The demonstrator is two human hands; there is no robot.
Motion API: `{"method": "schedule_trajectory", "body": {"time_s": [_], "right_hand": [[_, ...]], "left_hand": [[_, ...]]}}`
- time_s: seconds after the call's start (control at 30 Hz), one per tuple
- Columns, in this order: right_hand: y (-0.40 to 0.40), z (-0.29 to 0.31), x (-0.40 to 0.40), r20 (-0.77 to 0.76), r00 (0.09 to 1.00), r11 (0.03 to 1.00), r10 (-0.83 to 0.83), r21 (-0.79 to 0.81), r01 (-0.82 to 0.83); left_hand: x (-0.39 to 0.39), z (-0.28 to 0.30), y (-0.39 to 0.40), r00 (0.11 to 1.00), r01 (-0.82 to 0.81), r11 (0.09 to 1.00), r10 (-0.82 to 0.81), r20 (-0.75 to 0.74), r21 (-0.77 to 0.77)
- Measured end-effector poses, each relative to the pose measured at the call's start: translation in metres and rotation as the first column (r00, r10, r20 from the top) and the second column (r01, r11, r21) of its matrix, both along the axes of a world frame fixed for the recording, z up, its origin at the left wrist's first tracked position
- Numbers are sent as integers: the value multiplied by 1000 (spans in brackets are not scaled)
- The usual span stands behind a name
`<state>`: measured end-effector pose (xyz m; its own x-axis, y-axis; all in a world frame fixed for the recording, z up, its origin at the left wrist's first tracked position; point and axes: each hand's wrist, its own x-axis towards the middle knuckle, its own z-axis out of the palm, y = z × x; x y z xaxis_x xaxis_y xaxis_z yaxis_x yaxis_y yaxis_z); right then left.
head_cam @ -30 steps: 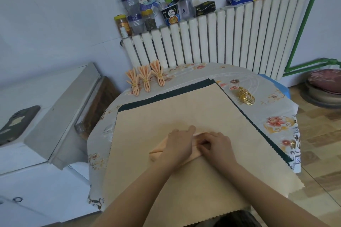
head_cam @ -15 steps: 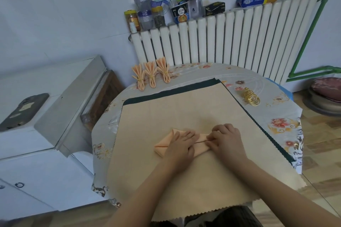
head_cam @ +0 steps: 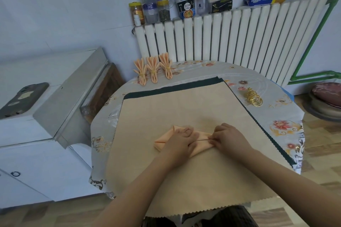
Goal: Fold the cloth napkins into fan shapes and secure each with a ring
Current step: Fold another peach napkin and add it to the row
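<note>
Both hands down on the napkin [head_cam: 167, 139] now, mid-table, on the big beige cloth [head_cam: 184, 108]. Napkin's peach, folded into a long narrow strip running left-right, slightly tilted w/ the left end farther away; that left end shows layered flaps meeting at an angled crease, and a dark fold line runs along the middle btwn the two hands. Left hand [head_cam: 181, 141] lies flat over the centre of the strip, fingers straight & together, pressing the fabric down, not wrapped round anything. Right hand [head_cam: 228, 139] sits on the right end, fingers curled, tips bunched at the fold line & pinching the fabric edge there. Hands nearly touching at the crease. Beige cloth has zigzag-cut edges and lies on a dark green cloth [head_cam: 173, 89] that peeks out along the far & right sides; both on a round table [head_cam: 284, 129] w/ floral cover. Far-left of table: three finished fans [head_cam: 153, 71], same peach colour, pleated, each cinched w/ a gold ring near the lower part, lying side by side. Right side of table, well apart from the hands: a pile of gold rings [head_cam: 254, 97]. Radiator [head_cam: 239, 42] behind, jars & boxes on top. Phone [head_cam: 22, 100] on white cabinet at left.
</note>
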<state>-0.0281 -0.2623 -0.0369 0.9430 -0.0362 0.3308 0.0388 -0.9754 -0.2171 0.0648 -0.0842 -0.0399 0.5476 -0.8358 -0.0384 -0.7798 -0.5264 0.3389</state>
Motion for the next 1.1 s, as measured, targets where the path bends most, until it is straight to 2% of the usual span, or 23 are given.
{"method": "schedule_trajectory", "body": {"time_s": [0.1,0.17,0.33,0.47,0.53,0.7,0.83,0.97,1.1], "right_hand": [[2,14,7,-188,982,998,-32,-62,21],[3,25,15,-301,952,994,-49,-110,16],[7,43,36,-478,874,976,-91,-216,-17],[14,50,51,-579,809,972,-101,-232,-45],[16,51,55,-611,783,973,-119,-229,-31],[9,46,54,-648,748,986,-145,-158,54],[3,43,53,-683,720,991,-128,-115,67],[6,40,52,-648,749,988,-140,-144,60],[7,29,41,-519,843,984,-144,-167,66]], "left_hand": [[-1,1,4,991,-115,959,93,-96,-258],[2,5,3,968,-230,921,183,-171,-315],[17,25,-16,975,-204,978,201,-92,-31],[23,44,-32,989,-144,973,146,2,180],[25,50,-39,991,-130,955,135,0,268],[34,54,-51,988,-144,900,151,16,411],[38,56,-55,987,-111,865,152,-45,489],[35,61,-59,999,-12,821,31,-24,571],[30,63,-57,1000,-2,844,-14,26,536]]}}
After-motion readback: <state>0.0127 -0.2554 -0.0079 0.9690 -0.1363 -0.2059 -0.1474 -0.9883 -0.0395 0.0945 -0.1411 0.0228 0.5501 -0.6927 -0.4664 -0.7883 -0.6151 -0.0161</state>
